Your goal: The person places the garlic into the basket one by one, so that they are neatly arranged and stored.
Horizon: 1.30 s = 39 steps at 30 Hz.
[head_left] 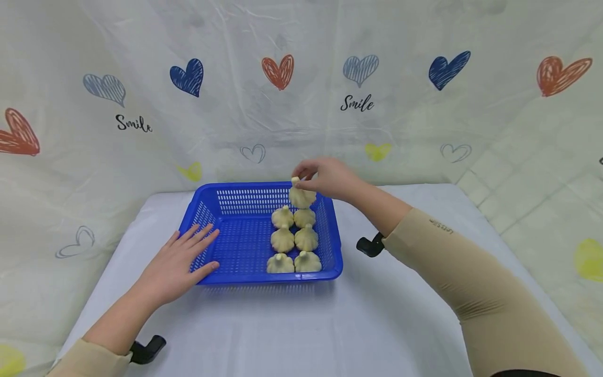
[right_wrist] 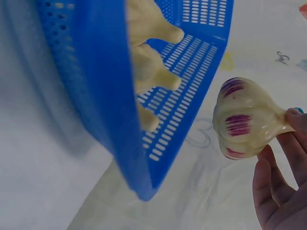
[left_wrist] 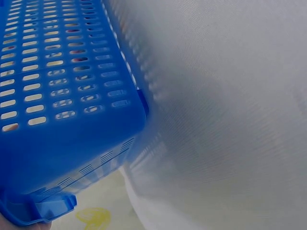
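My right hand [head_left: 330,179] pinches a garlic bulb [head_left: 301,196] by its stem, over the back right part of a blue plastic basket [head_left: 339,251]. In the right wrist view this bulb [right_wrist: 244,120] hangs above the basket's rim, cream with purple streaks, thumb and fingers at the stem. Several more garlic bulbs [head_left: 282,240] stand stem-up in two columns in the basket's right half. My left hand [head_left: 170,267] lies with spread, straight fingers over the basket's left rim. The left wrist view shows the slotted basket wall [left_wrist: 57,124], with only a bit of the hand at the lower left corner.
The basket stands on a table with a white cloth [head_left: 292,330], near its back edge. Behind hangs a pale curtain [head_left: 311,120] printed with hearts and "Smile". Black wrist mounts [head_left: 148,350] show by both sleeves.
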### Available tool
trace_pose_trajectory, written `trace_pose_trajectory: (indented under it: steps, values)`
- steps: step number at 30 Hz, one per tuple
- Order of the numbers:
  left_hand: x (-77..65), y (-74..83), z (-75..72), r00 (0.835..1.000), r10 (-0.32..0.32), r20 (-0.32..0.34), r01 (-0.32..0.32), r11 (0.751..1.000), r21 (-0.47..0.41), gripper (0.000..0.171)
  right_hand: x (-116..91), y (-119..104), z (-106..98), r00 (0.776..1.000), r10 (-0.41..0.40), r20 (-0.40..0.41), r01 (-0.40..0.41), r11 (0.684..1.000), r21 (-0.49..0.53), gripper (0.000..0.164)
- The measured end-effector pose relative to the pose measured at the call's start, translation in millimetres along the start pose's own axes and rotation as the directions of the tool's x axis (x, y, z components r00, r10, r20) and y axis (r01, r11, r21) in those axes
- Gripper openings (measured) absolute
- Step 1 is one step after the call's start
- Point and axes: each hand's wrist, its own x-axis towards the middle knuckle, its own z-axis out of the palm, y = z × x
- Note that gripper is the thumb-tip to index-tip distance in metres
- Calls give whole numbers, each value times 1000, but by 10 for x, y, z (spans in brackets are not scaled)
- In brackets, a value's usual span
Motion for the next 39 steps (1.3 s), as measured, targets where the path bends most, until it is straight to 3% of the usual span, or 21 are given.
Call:
trace_pose_trajectory:
  steps: [13, 22, 31, 39]
  values:
    - [1, -20, 18, 1000, 0, -6, 0, 1000, 2, 79, 430, -323, 213, 989, -113, 96, 108, 992, 61, 19]
    - [10, -37, 33, 1000, 5, -22, -5, 1000, -4, 77, 652, -438, 484, 974, -155, 168, 171, 982, -86, 23]
    - [23, -60, 48, 1000, -4, 7, 4, 1000, 1, 79, 797, -474, 720, 974, -91, 208, 137, 966, -218, 20]
    - [20, -70, 54, 1000, 13, -17, -13, 1000, 1, 77, 864, -463, 861, 960, -71, 269, 145, 954, -264, 19]
